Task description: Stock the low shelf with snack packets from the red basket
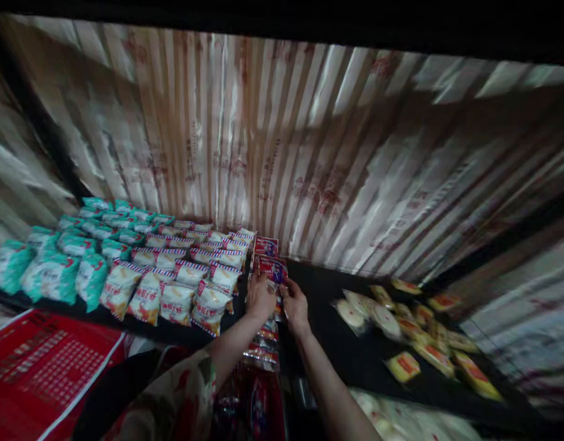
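On a black shelf, a column of red snack packets (266, 246) runs from the back wall toward me. Both my hands are at the packet second from the back (271, 267). My left hand (260, 299) grips its near left edge with bent fingers. From the right side, my right hand (295, 308) pinches the same packet's near corner. Part of the packet lies hidden under my fingers. Shiny red packets (261, 355) lie nearer me, below my wrists.
Rows of white bags (176, 303) stand left of the red packets, with teal bags (52, 275) beyond. Yellow packets (431, 355) and clear-wrapped round pieces (350, 315) lie loosely at right. A red crate (47, 367) is lower left. Printed plastic sheeting (273, 141) covers the back.
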A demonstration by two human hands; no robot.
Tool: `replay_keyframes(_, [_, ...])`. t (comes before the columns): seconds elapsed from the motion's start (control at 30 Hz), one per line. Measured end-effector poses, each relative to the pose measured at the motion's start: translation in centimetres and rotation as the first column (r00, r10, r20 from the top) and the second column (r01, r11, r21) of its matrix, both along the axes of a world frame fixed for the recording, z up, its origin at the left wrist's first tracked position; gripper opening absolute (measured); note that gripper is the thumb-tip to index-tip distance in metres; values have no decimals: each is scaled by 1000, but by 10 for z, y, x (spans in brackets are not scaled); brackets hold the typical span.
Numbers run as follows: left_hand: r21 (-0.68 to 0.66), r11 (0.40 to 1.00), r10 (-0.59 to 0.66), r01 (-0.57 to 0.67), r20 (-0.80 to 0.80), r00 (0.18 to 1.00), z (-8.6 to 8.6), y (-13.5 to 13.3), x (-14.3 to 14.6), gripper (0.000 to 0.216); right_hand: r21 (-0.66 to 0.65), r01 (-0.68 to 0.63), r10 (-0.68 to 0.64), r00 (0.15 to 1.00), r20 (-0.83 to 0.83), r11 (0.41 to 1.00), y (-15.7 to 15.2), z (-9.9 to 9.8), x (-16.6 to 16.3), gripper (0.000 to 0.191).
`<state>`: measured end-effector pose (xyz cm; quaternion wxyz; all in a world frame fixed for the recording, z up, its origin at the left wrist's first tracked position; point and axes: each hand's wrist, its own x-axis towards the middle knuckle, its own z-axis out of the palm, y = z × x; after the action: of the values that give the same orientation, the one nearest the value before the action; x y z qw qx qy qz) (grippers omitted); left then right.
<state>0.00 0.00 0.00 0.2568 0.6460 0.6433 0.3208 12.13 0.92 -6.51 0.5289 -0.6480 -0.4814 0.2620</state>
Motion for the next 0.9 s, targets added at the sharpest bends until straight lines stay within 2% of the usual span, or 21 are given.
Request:
replay_keyframes(0.2, [-18, 996, 87, -87, -19, 996, 10, 38, 17, 38, 4, 42, -42, 996, 79, 999, 59, 17, 0, 47])
replay_keyframes(0.4, [18, 994, 108, -108, -44, 993, -1, 69, 22, 27, -74, 89, -68, 967, 245, 993, 95, 23, -2, 48])
replay_keyframes(0.5, [78, 994, 74, -72, -27, 997, -11, 81, 25, 28, -110, 94, -52, 940, 337, 990, 106, 23, -3, 45])
replay_keyframes(0.63, [74, 995, 76, -73, -32, 997, -20, 88, 27, 30, -133, 105, -45, 919, 392, 986, 114, 19, -5, 41])
replay_keyframes(0.8, [115, 989, 105, -96, -71, 992, -31, 92, 28, 30, -174, 119, -2, 829, 559, 978, 112, 11, -9, 37])
replay_keyframes(0.9, [103, 991, 91, -84, -61, 994, -40, 94, 28, 31, -185, 131, 7, 797, 604, 974, 108, 7, -10, 38])
